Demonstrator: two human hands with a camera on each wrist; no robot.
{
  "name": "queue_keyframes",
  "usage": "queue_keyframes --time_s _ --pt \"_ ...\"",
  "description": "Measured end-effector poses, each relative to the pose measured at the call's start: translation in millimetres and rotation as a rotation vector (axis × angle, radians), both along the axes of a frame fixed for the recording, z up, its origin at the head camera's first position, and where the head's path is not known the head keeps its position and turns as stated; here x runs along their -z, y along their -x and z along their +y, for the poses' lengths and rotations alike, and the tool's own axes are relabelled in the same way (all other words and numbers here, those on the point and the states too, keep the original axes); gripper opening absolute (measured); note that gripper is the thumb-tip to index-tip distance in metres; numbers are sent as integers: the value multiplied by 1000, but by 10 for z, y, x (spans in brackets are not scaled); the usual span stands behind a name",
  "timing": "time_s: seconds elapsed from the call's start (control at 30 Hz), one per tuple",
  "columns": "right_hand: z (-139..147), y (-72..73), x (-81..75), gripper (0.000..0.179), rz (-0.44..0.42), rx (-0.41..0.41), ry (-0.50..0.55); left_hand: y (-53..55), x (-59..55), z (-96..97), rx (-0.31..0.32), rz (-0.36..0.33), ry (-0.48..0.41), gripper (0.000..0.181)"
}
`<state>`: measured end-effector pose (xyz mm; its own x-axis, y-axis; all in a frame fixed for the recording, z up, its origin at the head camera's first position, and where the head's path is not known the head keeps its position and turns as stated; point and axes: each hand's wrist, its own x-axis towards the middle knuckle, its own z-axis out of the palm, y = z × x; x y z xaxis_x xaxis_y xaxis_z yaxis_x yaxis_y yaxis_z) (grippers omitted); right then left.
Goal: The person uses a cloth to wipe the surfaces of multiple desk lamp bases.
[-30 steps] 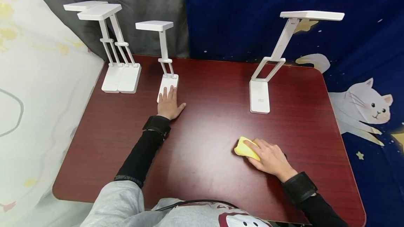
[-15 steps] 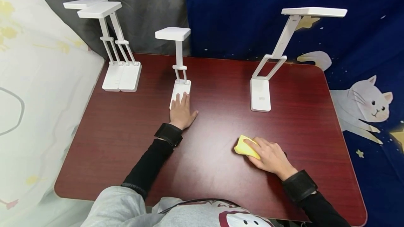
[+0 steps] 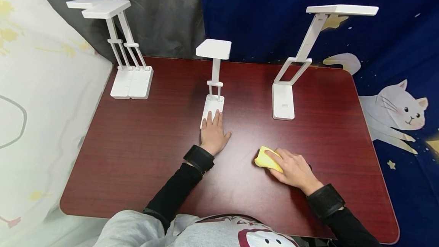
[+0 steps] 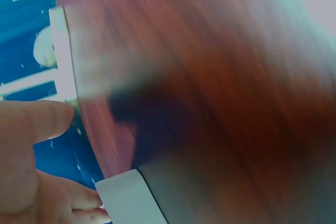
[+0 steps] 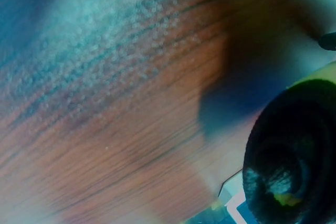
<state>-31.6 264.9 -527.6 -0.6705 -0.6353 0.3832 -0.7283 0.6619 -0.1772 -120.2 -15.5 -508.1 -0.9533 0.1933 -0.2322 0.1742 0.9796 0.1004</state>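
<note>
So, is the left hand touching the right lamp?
No, the left hand rests on the base of the middle lamp, and the right lamp stands apart from it.

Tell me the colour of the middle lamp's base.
The base is white, seen best in the head view.

Count: four white folding desk lamps (image 3: 120,86) (image 3: 141,84) (image 3: 216,69) (image 3: 310,39); one yellow handheld object (image 3: 267,158); two hands (image 3: 213,136) (image 3: 293,170); two black wristbands (image 3: 199,158) (image 3: 326,200); one wood-grain table (image 3: 151,136); three fabric hangings (image 3: 157,14) (image 3: 253,18) (image 3: 44,79); one printed cat (image 3: 402,106).
</note>
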Motion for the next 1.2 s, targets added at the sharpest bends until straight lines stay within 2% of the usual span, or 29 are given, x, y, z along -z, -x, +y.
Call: queue_keyframes --time_s 0.37,0.77,0.9,1.0,1.13,1.2 --pt "-23 29 5 49 11 -9 8 -244 -10 318 65 24 37 78" --pt "-53 57 -13 50 -2 -16 -2 -338 -13 415 72 47 66 77" --pt "-71 88 -22 50 9 -23 4 -324 -7 405 79 35 44 78" --pt "-112 152 -39 50 18 -26 20 -274 0 312 103 35 -50 77" --pt "-235 316 -101 48 24 -13 44 -126 12 15 133 50 -214 79" --pt "-312 425 -142 50 32 -10 50 -36 20 -181 157 54 -266 84"
